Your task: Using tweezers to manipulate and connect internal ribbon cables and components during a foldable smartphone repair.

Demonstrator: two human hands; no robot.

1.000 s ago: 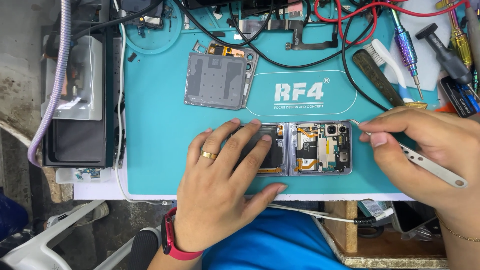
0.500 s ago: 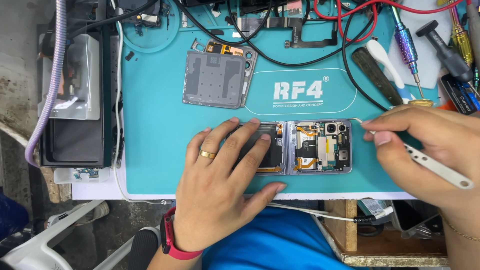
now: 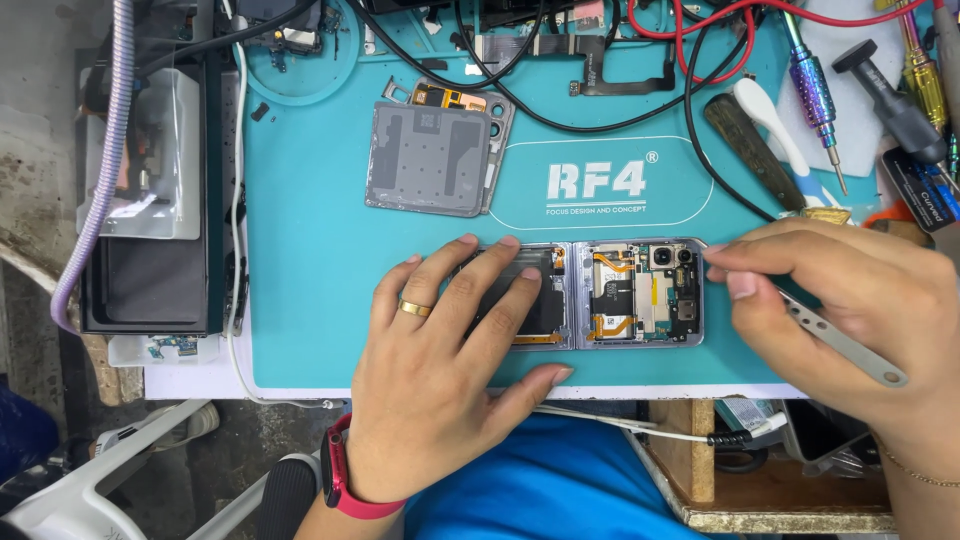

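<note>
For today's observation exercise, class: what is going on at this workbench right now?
A person is working on an opened folding phone lying flat on a teal work mat. The left hand presses down on the phone's left half, while the right hand holds metal tweezers at the upper right corner of the exposed circuit half. A removed grey back panel lies above, with screwdrivers at the right.

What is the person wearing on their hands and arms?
The left hand has a gold ring on one of its fingers and a band in pink-red and black round the wrist. The right hand has a thin gold chain bracelet at the wrist. No gloves, and no sleeves show on either arm.
</note>
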